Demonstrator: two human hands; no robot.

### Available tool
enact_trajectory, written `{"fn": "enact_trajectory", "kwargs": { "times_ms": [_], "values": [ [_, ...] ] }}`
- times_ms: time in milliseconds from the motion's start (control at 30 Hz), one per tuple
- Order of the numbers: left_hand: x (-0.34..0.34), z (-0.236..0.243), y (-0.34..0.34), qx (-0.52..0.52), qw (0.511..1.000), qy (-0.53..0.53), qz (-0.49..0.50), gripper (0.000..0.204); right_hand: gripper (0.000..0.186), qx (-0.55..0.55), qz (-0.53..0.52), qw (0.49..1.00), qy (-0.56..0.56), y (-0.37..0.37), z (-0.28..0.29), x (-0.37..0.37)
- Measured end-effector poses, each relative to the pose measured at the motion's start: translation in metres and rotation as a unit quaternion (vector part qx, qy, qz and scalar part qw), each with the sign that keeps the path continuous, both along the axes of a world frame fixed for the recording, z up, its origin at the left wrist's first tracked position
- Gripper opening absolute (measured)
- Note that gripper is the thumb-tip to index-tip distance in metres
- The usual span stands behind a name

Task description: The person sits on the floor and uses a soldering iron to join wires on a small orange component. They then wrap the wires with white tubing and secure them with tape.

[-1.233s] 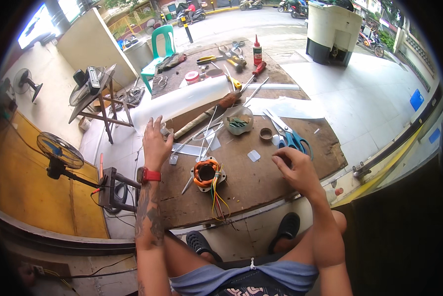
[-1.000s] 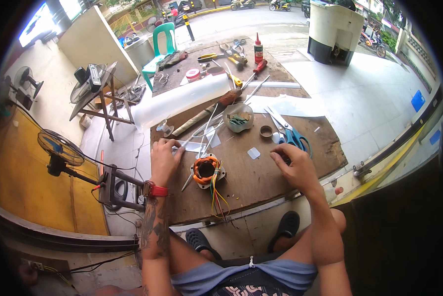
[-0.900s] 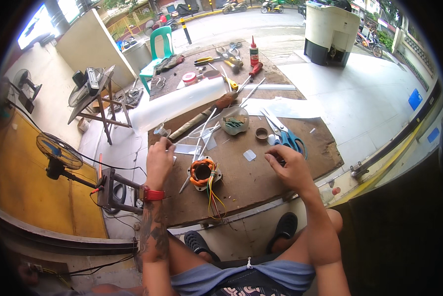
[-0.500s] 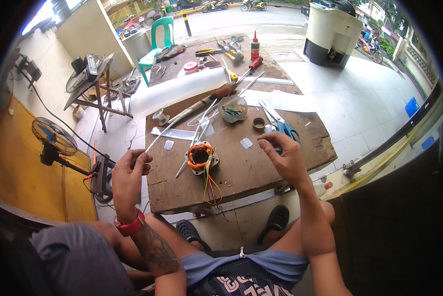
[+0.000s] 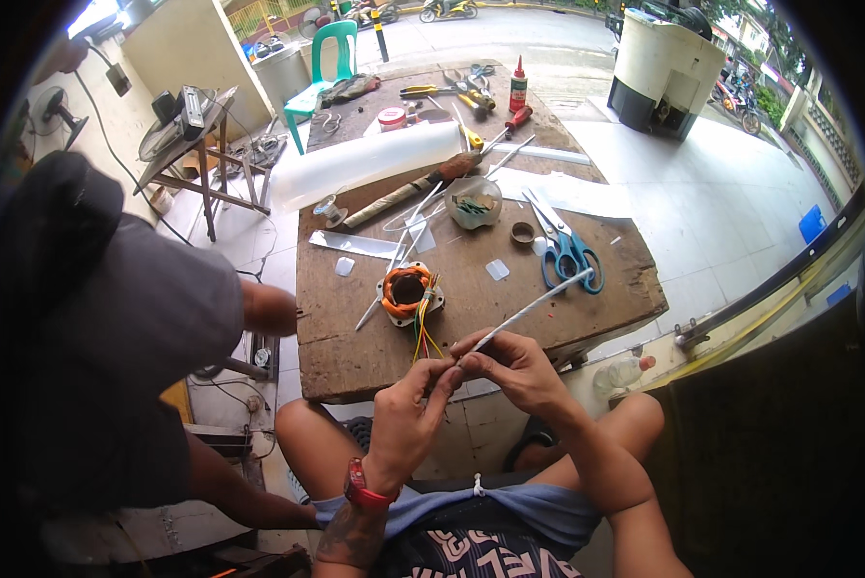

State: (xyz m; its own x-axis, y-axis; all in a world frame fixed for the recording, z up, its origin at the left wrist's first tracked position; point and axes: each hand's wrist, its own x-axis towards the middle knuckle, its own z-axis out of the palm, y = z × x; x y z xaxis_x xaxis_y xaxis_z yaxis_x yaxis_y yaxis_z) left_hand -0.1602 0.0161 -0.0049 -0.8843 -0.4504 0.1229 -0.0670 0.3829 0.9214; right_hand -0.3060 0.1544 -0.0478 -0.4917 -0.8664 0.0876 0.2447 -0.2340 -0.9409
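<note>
My right hand (image 5: 521,378) pinches a thin white tube with a spiral-like pattern (image 5: 532,313), which slants up to the right over the scissors' handles. Its near end goes between the fingertips of my left hand (image 5: 413,414), closed and touching the right; the exact tip is hidden. Just beyond my hands on the wooden table sits a motor stator (image 5: 408,290) with orange-wrapped windings and several coloured lead wires. Blue-handled scissors (image 5: 572,260) lie to its right. A brown tape roll (image 5: 522,233) and a cut-down plastic bowl of scraps (image 5: 473,204) are further back.
A rolled clear plastic sheet (image 5: 370,164), a wooden-handled tool (image 5: 408,193), pliers (image 5: 476,101) and a red bottle (image 5: 518,87) occupy the table's (image 5: 346,356) far part. Another person (image 5: 153,308) stands close at left. A plastic bottle (image 5: 625,373) is beside my right knee.
My hands came together from either side of the table's near part. The white tube, earlier in my left hand, now points up right from both hands. The other person has risen and moved forward at left.
</note>
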Motion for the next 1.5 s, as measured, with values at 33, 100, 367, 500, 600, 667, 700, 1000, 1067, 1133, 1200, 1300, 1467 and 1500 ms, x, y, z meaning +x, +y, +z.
{"fn": "enact_trajectory", "kwargs": {
  "times_ms": [33, 100, 367, 500, 600, 667, 700, 1000, 1067, 1133, 1200, 1300, 1467, 1500],
  "values": [
    [-0.001, -0.001, -0.003, 0.005, 1.000, -0.008, -0.009, 0.024, 0.027, 0.001, -0.008, 1.000, -0.002, 0.001, -0.001, -0.003],
    [-0.005, -0.006, -0.018, -0.143, 0.988, 0.049, 0.024, 0.028, 0.027, 0.006, -0.065, 0.998, 0.021, 0.000, -0.003, -0.011],
    [-0.032, -0.054, -0.123, -0.408, 0.899, -0.062, 0.144, 0.021, 0.031, 0.028, -0.219, 0.975, -0.002, -0.007, -0.007, -0.060],
    [-0.034, -0.048, -0.143, -0.362, 0.920, -0.053, 0.140, 0.014, 0.032, 0.035, -0.219, 0.975, -0.001, -0.009, -0.005, -0.066],
    [-0.022, -0.019, -0.140, -0.085, 0.983, -0.033, 0.162, 0.021, 0.032, 0.034, -0.213, 0.976, 0.019, -0.005, 0.004, -0.063],
    [-0.013, -0.002, -0.123, 0.144, 0.976, 0.009, 0.163, 0.025, 0.032, 0.034, -0.184, 0.982, 0.025, -0.005, 0.010, -0.057],
    [-0.013, 0.000, -0.108, 0.157, 0.981, 0.048, 0.105, 0.024, 0.033, 0.035, -0.157, 0.987, 0.023, -0.006, 0.013, -0.052],
    [-0.022, -0.004, -0.007, 0.103, 0.994, 0.024, 0.040, 0.018, 0.040, 0.082, -0.060, 0.993, -0.058, -0.014, 0.007, -0.014],
    [-0.011, 0.000, -0.005, 0.038, 0.999, 0.018, 0.017, 0.018, 0.042, 0.060, 0.014, 0.995, -0.078, -0.007, 0.007, -0.014],
    [-0.001, 0.002, -0.002, -0.043, 0.999, 0.032, 0.006, 0.020, 0.043, 0.051, 0.081, 0.993, -0.074, 0.000, 0.011, -0.013],
    [0.006, 0.002, -0.003, -0.135, 0.987, 0.084, -0.004, 0.021, 0.042, 0.063, 0.089, 0.991, -0.074, 0.004, 0.020, -0.010],
    [0.013, 0.003, -0.007, -0.248, 0.957, 0.145, -0.042, 0.025, 0.042, 0.058, 0.108, 0.991, -0.050, 0.009, 0.039, -0.006],
    [0.019, 0.009, -0.002, -0.228, 0.964, 0.137, -0.019, 0.027, 0.026, 0.023, 0.095, 0.995, -0.033, 0.009, 0.053, -0.002],
    [0.021, 0.008, -0.002, -0.201, 0.971, 0.125, -0.016, 0.025, 0.025, 0.005, 0.093, 0.995, -0.036, 0.008, 0.050, 0.000]
  ]
}}
